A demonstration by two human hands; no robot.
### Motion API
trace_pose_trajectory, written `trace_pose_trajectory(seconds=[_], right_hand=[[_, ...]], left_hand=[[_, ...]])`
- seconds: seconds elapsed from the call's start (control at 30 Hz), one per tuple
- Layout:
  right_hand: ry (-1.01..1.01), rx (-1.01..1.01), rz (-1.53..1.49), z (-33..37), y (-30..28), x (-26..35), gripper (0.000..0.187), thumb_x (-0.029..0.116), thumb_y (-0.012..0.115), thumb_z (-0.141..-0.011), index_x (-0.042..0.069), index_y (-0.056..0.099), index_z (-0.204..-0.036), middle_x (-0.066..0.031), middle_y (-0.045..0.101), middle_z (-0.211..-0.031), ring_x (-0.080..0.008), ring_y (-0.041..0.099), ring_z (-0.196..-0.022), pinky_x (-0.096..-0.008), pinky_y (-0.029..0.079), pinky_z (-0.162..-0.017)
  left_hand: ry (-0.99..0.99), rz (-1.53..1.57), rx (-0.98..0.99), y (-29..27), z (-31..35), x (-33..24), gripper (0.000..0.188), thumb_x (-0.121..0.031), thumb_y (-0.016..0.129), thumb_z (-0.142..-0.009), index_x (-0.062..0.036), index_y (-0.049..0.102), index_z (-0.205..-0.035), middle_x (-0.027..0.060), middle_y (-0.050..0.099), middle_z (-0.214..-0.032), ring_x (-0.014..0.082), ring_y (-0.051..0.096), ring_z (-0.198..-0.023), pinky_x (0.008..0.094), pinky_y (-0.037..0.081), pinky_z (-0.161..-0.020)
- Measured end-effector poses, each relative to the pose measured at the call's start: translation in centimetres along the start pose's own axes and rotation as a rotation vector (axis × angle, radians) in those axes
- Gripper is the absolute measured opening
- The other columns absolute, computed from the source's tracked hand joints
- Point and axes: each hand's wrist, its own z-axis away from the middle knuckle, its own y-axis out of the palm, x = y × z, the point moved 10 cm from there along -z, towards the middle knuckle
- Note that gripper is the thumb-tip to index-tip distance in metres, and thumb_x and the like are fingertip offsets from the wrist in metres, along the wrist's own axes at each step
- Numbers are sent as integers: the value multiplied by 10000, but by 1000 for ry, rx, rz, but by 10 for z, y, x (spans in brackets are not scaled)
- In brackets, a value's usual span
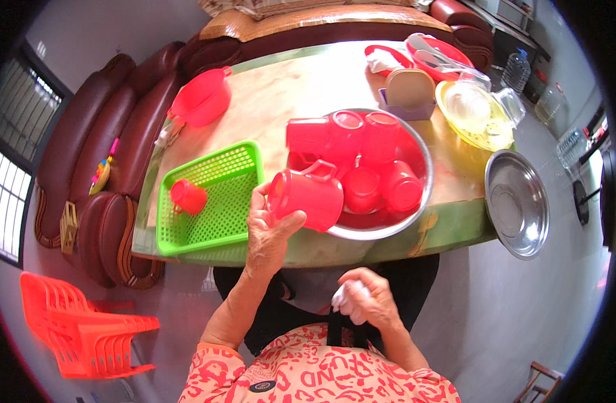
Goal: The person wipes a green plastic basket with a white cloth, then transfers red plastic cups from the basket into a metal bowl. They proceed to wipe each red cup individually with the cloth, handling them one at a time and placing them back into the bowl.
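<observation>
My left hand (271, 232) is closed around a red plastic mug (306, 196), tilted on its side above the table's near edge. Close to my body, my right hand (374, 299) grips a bunched white cloth (351, 300). Just beyond the held mug stands a large metal basin (425, 181) piled with several red mugs (380, 138), some upside down or lying over. To the left a green perforated plastic basket (244, 161) lies on the table, with a single small red mug (189, 197) inside it.
A red handled basin (203, 99) sits at the table's far left. Red trays (449, 50), a yellow bowl (459, 134) and a purple holder (415, 107) crowd the far right. A metal bowl (516, 205) overhangs the right edge. Stacked red stools (86, 329) stand at lower left.
</observation>
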Motion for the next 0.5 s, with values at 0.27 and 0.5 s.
trace_pose_trajectory(seconds=[0.27, 0.5], right_hand=[[-947, -517, -16, 30, 15, 120, 330, 152, 598, -918, 27, 454, -1187, -104, 554, -1076, -173, 541, -994, -313, 451, -893], [-985, -192, 865, 20, 102, 96, 452, 53, 646, -804, 10, 511, -1234, -209, 492, -1250, -367, 430, -1197, -474, 355, -990]], left_hand=[[-140, 254, -88, -21, 79, 27, 618, -125, 726, -814, -54, 348, -1297, 96, 510, -1218, 188, 536, -1120, 363, 475, -951], [-104, 369, -128, -33, 99, 42, 575, -278, 645, -899, -39, 348, -1328, 110, 483, -1282, 210, 494, -1182, 373, 410, -1013]])
